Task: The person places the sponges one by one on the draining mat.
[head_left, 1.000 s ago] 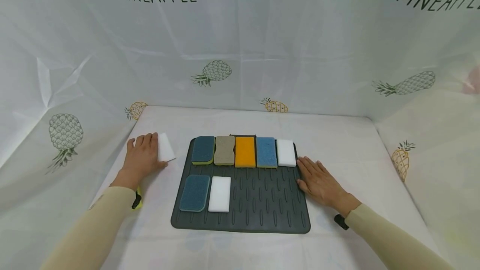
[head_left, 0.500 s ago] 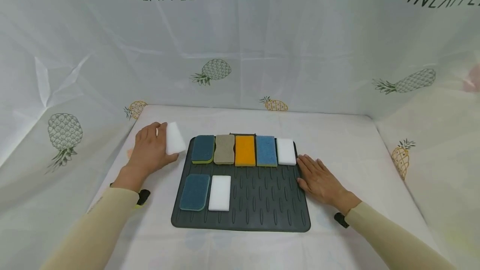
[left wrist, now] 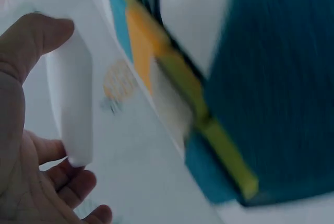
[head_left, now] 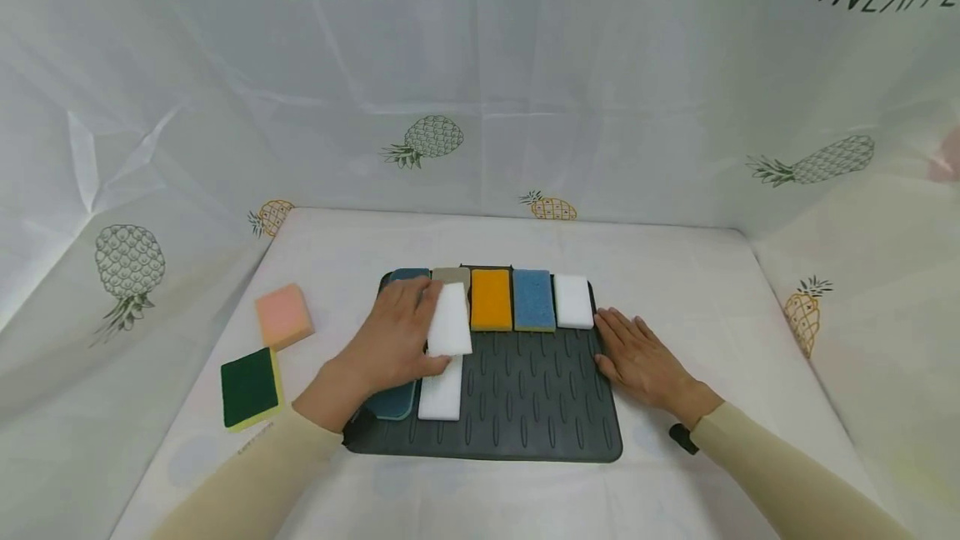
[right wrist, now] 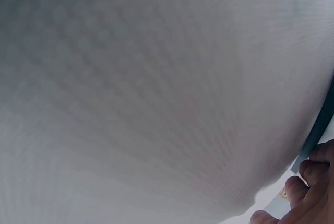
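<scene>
My left hand (head_left: 390, 340) pinches a white sponge (head_left: 450, 321) between thumb and fingertips, over the left part of the dark grey ribbed mat (head_left: 540, 398). In the left wrist view, the thumb grips one end of the held sponge (left wrist: 73, 93) and fingers the other. Beneath it, a second white sponge (head_left: 441, 394) lies on the mat, partly covered, beside a dark blue sponge (head_left: 393, 405) mostly hidden by the hand. Flat at the mat's right edge rests my right hand (head_left: 647, 365), fingers straight, fingertips right at the rim.
Along the mat's back edge stand a dark blue sponge (head_left: 409, 273), a beige one (head_left: 451, 275), an orange one (head_left: 491, 300), a blue one (head_left: 534, 300) and a white one (head_left: 573, 302). Left of the mat lie a pink sponge (head_left: 285, 315) and a green-and-yellow sponge (head_left: 250, 387).
My left hand has lifted the white sponge from the table's left side and carried it right, over the mat. The pink and green sponges have come into sight. My right hand has stayed put.
</scene>
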`<action>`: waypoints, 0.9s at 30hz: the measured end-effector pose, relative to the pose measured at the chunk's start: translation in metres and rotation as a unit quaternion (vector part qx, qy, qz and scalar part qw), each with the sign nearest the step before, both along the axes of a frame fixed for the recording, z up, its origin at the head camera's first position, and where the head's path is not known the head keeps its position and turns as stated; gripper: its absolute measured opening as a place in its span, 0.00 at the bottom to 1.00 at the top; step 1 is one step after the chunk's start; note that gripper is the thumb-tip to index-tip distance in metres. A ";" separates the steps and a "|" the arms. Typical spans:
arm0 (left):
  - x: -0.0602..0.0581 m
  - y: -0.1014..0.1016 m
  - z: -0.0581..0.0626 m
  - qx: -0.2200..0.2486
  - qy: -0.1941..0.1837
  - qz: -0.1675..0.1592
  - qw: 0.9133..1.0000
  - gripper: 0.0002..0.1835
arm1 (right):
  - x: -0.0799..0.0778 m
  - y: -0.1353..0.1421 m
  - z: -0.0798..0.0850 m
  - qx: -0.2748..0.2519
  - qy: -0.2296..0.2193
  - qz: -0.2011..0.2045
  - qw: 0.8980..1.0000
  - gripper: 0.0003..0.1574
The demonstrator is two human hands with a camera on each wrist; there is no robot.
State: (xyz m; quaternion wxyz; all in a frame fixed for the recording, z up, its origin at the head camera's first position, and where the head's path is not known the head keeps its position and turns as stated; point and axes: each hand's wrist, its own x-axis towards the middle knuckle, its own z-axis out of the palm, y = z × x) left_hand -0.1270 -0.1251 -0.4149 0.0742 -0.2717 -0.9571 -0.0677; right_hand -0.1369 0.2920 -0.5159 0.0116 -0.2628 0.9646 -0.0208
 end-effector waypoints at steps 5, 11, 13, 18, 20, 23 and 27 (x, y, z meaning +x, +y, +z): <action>0.016 0.028 -0.018 -0.021 -0.050 -0.030 0.998 0.58 | 0.000 0.000 0.000 0.000 -0.003 -0.001 1.000 0.43; 0.025 0.046 -0.033 -0.026 -0.092 -0.044 0.994 0.58 | 0.000 -0.001 -0.001 0.003 -0.002 -0.002 1.000 0.43; 0.026 0.049 -0.037 -0.028 -0.093 -0.048 0.994 0.58 | 0.000 0.000 -0.001 0.003 -0.003 -0.003 1.000 0.43; 0.029 0.051 -0.047 -0.040 -0.107 -0.051 0.992 0.59 | 0.000 0.000 -0.001 0.002 -0.008 -0.006 1.000 0.43; 0.030 0.051 -0.051 -0.049 -0.117 -0.049 0.991 0.59 | 0.000 0.000 -0.001 0.002 -0.008 -0.006 1.000 0.43; 0.030 0.051 -0.056 -0.059 -0.127 -0.047 0.989 0.60 | 0.000 0.000 0.000 -0.001 -0.008 -0.006 1.000 0.43; 0.030 0.051 -0.059 -0.063 -0.134 -0.048 0.988 0.60 | 0.000 -0.001 0.000 -0.003 -0.011 -0.006 1.000 0.43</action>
